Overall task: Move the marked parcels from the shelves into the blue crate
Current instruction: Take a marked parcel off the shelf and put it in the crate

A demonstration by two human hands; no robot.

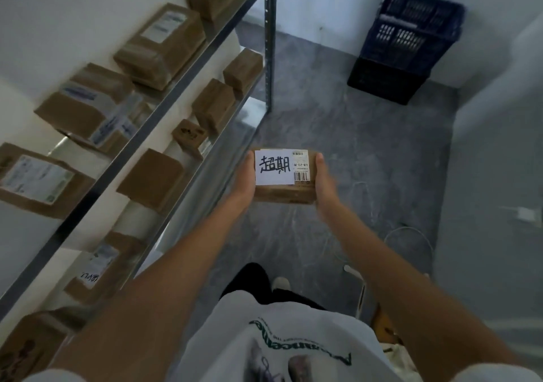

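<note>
Two hands hold one brown parcel (283,176) out in front of the person's body, above the grey floor (352,152) and just right of the metal shelves (182,67). The left hand (245,180) grips the parcel's left side with its thumb lying along the upper left edge, and the right hand (323,184) grips the right side, thumb curled over the upper right corner (the other fingers of both hands are hidden beneath the box). On top of the parcel sits a white sheet (273,166) with large black handwritten characters, beside a printed barcode label (301,165). Further parcels lie along the shelves at the left, several with white labels. At the far end of the floor, well apart from the held parcel, the blue crate (411,43) stands against the white wall, apparently on top of a second dark crate (388,83).
</note>
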